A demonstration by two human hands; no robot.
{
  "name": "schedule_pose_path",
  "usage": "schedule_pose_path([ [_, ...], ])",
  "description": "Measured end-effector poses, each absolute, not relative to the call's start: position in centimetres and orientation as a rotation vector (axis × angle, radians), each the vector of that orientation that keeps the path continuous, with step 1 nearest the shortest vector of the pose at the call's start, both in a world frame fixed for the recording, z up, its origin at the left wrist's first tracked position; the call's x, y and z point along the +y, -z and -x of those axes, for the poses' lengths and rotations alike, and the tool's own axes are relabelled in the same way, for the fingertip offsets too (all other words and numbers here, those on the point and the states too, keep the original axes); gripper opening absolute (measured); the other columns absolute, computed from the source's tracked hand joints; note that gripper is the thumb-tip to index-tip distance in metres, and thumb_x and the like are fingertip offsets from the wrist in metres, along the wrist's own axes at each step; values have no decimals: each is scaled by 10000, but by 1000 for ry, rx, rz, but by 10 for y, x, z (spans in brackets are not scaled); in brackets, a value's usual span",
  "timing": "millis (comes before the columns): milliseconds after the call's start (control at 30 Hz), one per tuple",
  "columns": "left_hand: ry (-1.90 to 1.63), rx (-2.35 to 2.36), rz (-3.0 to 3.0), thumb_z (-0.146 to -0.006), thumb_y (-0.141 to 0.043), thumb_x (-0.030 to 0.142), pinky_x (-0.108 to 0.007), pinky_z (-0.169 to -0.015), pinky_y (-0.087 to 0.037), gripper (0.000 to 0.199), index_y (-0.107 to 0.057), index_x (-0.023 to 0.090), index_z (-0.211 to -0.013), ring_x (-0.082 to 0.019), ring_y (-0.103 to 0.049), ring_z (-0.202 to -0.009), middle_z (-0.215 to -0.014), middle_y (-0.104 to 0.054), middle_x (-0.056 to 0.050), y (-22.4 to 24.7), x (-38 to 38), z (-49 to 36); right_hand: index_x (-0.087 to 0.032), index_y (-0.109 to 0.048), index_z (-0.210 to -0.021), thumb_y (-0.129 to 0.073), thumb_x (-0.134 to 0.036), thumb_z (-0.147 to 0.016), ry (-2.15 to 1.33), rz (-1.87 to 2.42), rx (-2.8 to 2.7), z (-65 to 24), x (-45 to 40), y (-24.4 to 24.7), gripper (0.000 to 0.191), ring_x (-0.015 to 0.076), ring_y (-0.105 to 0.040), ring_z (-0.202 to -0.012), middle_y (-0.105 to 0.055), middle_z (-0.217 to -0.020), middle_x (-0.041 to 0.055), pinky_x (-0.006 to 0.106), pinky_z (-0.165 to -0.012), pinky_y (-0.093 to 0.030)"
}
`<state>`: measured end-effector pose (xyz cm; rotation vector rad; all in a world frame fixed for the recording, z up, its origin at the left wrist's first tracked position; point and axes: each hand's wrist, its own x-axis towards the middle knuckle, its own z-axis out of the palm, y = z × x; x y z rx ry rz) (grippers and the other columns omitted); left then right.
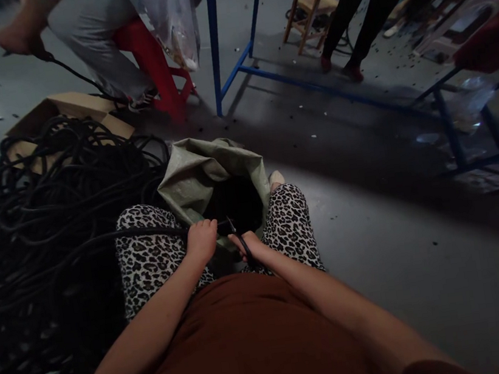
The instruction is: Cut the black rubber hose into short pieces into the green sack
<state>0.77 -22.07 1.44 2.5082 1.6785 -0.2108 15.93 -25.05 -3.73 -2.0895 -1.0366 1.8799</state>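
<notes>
My left hand (202, 241) is closed around a black rubber-like cord (145, 230), which runs in from the left across my knee. The cord's end sticks out a little past my fingers, over the mouth of a grey-green woven sack (188, 179). In my right hand (249, 247) are scissors (244, 246) with dark handles, their blades pointing up close to the cord's end. Whether the blades touch the cord I cannot tell. The sack stands between my knees with its rim folded outward, and its inside is dark.
A big tangled heap of black cord (69, 180) lies at left, beside an opened cardboard box (77, 102). Another person sits on a red stool (156, 70), holding a cord. A blue metal table frame (215, 44) stands ahead; someone stands behind it near a wooden chair (310, 4).
</notes>
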Motion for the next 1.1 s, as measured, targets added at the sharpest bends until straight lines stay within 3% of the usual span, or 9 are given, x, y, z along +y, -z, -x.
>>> schedule_pose_path([
  [500,203,1761,-2478,-872,-374,158,-358,-740,-415,312,-589,122,-1095,-245,-601,-870,-911,-632,-135,-10,-220,-4,-143,-509,-611,-539,-574,-810,-1874,2053,-965,-162,-248,26,476,97,-448,-274,-469,-404,-11,183,-282,-337],
  [733,175,1772,-2444,-883,-369,185,-366,-744,-407,327,-582,126,-1124,-253,-595,-886,-932,-636,-135,-12,-218,-4,-137,-522,-663,-504,-637,-800,-2064,1968,-871,-161,-250,21,518,104,-459,-297,-484,-421,-9,200,-300,-385],
  [1100,147,1718,-2469,-883,-370,188,-361,-759,-396,334,-579,140,-1139,-246,-584,-910,-955,-634,-131,-11,-219,-5,-134,-528,-669,-509,-624,-806,-2064,1978,-857,-159,-245,21,509,103,-475,-335,-502,-448,0,198,-324,-404],
])
